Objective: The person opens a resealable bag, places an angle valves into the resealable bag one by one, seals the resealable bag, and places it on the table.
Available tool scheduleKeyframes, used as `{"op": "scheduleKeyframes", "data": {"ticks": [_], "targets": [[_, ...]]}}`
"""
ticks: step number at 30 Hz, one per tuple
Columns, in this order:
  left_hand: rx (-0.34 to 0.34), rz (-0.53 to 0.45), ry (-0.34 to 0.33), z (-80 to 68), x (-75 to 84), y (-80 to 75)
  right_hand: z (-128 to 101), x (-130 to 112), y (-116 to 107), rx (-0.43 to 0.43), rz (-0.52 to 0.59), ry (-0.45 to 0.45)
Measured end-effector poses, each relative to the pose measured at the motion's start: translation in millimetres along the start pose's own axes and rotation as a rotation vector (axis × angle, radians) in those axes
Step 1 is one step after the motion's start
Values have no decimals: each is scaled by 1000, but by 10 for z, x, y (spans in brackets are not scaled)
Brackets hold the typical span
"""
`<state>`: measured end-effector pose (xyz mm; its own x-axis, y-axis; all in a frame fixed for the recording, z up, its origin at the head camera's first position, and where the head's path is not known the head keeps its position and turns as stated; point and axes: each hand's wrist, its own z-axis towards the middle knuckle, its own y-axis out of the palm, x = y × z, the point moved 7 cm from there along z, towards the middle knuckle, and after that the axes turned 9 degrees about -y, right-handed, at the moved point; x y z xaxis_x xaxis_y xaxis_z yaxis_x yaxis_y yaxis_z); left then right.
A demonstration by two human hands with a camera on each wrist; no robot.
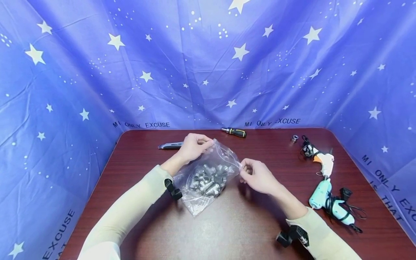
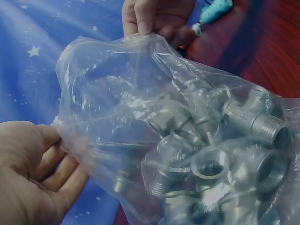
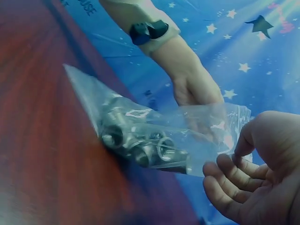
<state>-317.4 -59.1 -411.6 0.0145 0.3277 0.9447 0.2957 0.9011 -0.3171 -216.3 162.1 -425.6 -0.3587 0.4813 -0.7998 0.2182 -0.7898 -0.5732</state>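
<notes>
Zip-lock bag [image 1: 208, 169] of threaded metal pipe fittings [image 1: 209, 179] is held at the middle of the frame, its bottom resting on the tabletop [image 1: 227, 231]. One side of its mouth is pinched by the left hand [image 1: 194, 146], the opposite corner by the right hand [image 1: 258, 177], fingers curled on the plastic. The step in hand appears to be opening the mouth; pulling the two lips apart would be called for next, with the heavy fittings kept from spilling. Glue guns [image 1: 328, 196] lie at the right edge, a screwdriver [image 1: 234, 132] at the far side.
</notes>
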Motion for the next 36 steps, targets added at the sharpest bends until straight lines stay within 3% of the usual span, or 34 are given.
{"op": "scheduleKeyframes", "data": {"ticks": [7,18,24,31,36], "targets": [[43,-172,102,-88,235,-101,78,-154,-294,128,-161,-77],[171,-365,240,-412,496,-291,170,-438,-635,306,-131,-292],[204,-437,361,-630,529,-325,196,-564,-755,346,-128,-357],[238,-452,400,-804,472,-327,202,-646,-808,365,-93,-465],[275,-437,425,-849,458,-311,194,-651,-820,382,-92,-511]]}}
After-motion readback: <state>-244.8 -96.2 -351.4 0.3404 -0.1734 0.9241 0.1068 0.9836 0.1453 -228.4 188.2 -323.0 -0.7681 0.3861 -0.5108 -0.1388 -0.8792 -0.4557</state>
